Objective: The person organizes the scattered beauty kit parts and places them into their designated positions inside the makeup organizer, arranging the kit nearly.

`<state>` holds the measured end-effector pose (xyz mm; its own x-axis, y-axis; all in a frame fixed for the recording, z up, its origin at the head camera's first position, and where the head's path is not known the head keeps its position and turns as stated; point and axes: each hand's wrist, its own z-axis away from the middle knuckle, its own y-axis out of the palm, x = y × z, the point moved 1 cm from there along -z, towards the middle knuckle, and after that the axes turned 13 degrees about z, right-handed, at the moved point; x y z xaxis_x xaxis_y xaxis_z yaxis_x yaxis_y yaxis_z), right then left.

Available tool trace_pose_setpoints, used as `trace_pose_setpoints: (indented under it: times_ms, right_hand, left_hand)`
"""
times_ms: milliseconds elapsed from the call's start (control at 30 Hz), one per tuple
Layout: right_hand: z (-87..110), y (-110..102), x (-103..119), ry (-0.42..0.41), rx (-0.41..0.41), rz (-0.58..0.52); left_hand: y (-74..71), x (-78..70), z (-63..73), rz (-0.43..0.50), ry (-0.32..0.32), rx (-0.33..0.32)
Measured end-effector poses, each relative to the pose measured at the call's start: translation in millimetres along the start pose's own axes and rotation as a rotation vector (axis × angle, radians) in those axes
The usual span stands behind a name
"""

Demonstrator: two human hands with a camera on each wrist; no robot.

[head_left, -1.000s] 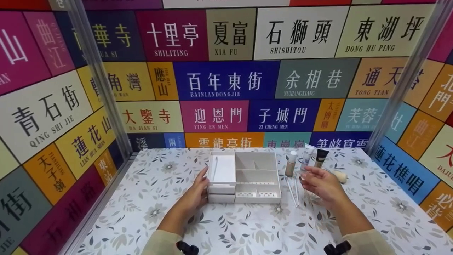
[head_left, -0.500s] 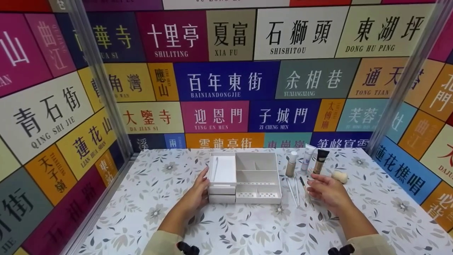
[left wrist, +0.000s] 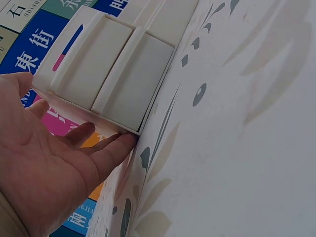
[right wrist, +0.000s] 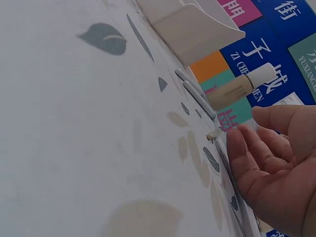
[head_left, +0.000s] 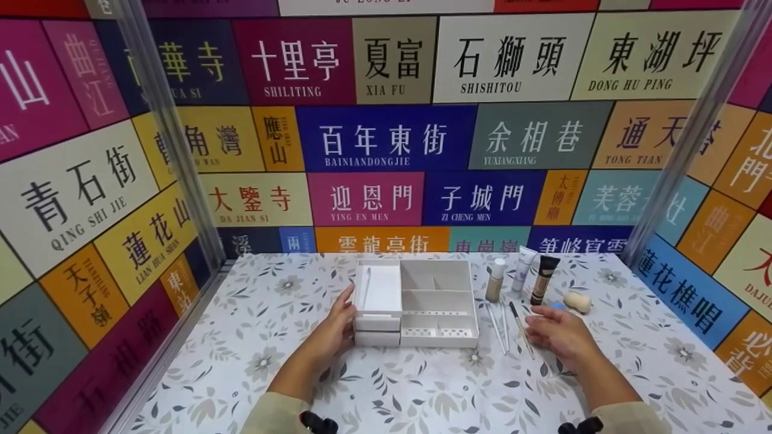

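Note:
A white desk organizer (head_left: 443, 340) with compartments and two small drawers (left wrist: 133, 79) stands mid-table. My left hand (head_left: 335, 325) rests along its left side, fingers extended against the wall near the bottom edge. To the right, my right hand (head_left: 564, 334) hovers low beside a thin brush (head_left: 520, 325), fingers loosely bent and holding nothing. Just beyond it stands a tube with a black cap (head_left: 546, 278). Behind are a white tube (head_left: 523, 270) and a beige bottle (head_left: 495, 283) with a white cap. Part of a small blue thing (head_left: 556, 305) shows behind my right fingers.
Two slim white sticks (head_left: 500, 328) lie between the organizer and the brush. A cream gourd-shaped sponge (head_left: 578, 302) lies right of the black-capped tube. The floral tablecloth (head_left: 434, 392) reaches the sign-covered wall (head_left: 386, 138) at the back.
My right hand has drawn back toward me from in front of the tubes, uncovering the brush, the black-capped tube and the blue thing. My left hand stays at the organizer's side.

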<state>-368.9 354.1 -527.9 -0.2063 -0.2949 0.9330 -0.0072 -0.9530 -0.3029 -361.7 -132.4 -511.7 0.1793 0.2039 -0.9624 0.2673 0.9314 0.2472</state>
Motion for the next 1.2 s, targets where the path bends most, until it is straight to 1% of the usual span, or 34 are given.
trace_pose_setpoints:
  times_ms: [100,267,367,500,600,767,933,1033,1200]
  right_hand:
    - [-0.6,0.9,-2.5,-0.016,-0.001,0.043]
    - [-0.4,1.4,-2.8,-0.041,-0.002,0.176]
    - [0.6,0.4,-0.7,-0.061,-0.005,0.293]
    - [2.1,-1.3,1.9,-0.084,-0.016,0.493]
    - [2.7,-0.7,3.1,-0.081,-0.022,0.576]
    - [4.5,3.7,6.2,-0.085,-0.02,0.619]
    - [6.6,6.0,8.9,-0.096,-0.038,0.677]
    - [6.5,7.2,9.4,-0.093,-0.049,0.675]
    - [5.3,9.8,9.5,-0.061,-0.068,0.655]
  left_hand:
    - [0.0,-1.3,0.4,0.01,-0.013,-0.008]
    - [0.1,-3.7,1.2,0.01,-0.028,-0.021]
    - [0.2,-4.1,1.2,0.013,-0.03,-0.02]
    - [0.6,-2.7,0.5,0.019,-0.031,-0.015]
    - [0.9,-2.0,0.8,0.015,-0.021,-0.004]
    - [0.6,-1.7,0.9,0.018,-0.006,0.004]
    - [0.4,-1.1,0.4,0.025,-0.01,-0.004]
    - [0.2,-0.5,1.0,0.031,-0.001,0.006]
    - [1.0,-0.7,3.0,0.018,0.009,0.01]
